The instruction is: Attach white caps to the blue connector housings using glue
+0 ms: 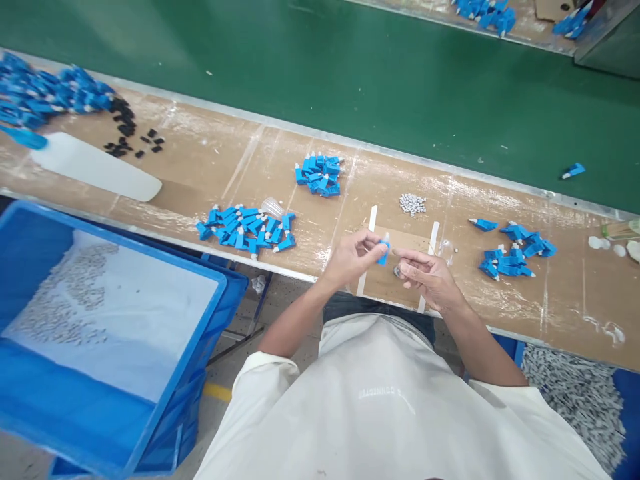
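Observation:
My left hand [351, 257] pinches a small blue plastic part [383, 253] with a white tip pointing up, above the table's near edge. Close on its right is my right hand [427, 275], fingers drawn together near the blue part. A small greyish thing [397, 271] shows at its fingertips, too small to name. Beyond the hands lies a little heap of small grey-white pieces [413, 204]. Similar blue parts form a cluster [319, 175] beyond my left hand, a larger pile [245, 229] to its left, and another group [515, 250] right of my right hand.
The brown-covered table [210, 153] borders a green belt [300, 73] carrying one blue part [573, 171]. At left are a big blue heap [50, 90], black pieces [123, 117] and a white paddle-like object [100, 167]. Blue bins [217, 287] stand below the table's near edge.

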A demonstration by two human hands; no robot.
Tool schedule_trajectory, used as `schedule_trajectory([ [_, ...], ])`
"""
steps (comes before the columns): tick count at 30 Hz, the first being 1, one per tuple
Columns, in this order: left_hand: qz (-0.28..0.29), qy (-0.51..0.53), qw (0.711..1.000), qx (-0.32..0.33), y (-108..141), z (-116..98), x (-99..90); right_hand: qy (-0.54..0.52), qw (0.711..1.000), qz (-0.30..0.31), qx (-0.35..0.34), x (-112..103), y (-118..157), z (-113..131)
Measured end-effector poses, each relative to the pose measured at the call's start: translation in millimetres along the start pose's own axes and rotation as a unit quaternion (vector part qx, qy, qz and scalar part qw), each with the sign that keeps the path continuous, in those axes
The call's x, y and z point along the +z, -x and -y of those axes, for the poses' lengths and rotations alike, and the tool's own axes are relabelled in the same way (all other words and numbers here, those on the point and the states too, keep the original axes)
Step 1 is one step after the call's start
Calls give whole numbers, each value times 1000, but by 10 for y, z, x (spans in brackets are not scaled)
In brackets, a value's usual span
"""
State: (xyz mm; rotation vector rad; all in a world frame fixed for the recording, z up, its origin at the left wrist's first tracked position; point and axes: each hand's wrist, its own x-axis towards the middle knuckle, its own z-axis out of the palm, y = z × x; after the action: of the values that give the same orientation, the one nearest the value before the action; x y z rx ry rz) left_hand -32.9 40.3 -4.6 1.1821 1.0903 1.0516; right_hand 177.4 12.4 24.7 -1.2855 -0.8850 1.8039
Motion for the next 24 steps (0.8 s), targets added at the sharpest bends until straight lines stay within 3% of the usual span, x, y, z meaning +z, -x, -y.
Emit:
schedule_trajectory([
  [3, -160, -184, 970, 23, -368, 42, -379, 27, 998, -48, -40, -164, 56, 43],
  [6, -265, -226, 936, 49, -563, 65, -613, 54, 993, -83, -68, -364, 130, 51],
  [9, -313, -212, 923, 75, -485, 128, -552, 92, 985, -111, -93, -559, 186, 37],
  [12, -281, -199, 937, 63, -294, 257, -332, 213, 955, -157, -134, -786, 168, 119],
  [14, -249, -186, 950, 36, -186, 357, -219, 350, 897, -216, -161, -985, 75, 288],
  [16, -255, -189, 948, 13, -127, 449, -175, 489, 807, -292, -157, -1245, -90, 557],
  [20, -246, -215, 945, 7, -156, 571, -199, 632, 661, -402, -30, -1848, -490, 1246],
  [22, -236, -233, 943, 15, -181, 585, -193, 665, 611, -429, 15, -2031, -644, 1533],
  [24, -236, -243, 940, 23, -183, 568, -153, 689, 588, -423, 17, -2067, -746, 1725],
])
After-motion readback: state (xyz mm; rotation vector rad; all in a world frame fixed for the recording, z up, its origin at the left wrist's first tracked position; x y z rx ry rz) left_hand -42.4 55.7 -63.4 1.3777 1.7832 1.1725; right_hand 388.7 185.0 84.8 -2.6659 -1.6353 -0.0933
